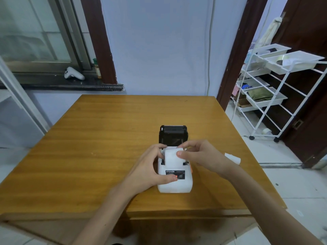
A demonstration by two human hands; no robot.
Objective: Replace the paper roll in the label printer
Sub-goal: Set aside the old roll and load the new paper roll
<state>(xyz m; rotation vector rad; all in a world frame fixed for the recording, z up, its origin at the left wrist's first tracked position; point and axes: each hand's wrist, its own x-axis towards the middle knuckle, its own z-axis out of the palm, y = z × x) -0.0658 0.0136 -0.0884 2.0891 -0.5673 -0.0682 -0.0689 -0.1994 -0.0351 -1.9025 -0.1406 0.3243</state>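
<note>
A small white label printer stands on the wooden table, its black lid swung open and upright at the back. A white paper roll sits in the open compartment. My right hand pinches the roll from above, thumb on its front and fingers over its far side. My left hand grips the printer's left side, thumb resting on the front panel by a red light. A second white roll lies on the table to the right, partly hidden behind my right wrist.
The table's right edge lies close to the second roll. A white wire trolley with trays stands on the tiled floor at right. A white controller and a jar rest on the window sill behind the table.
</note>
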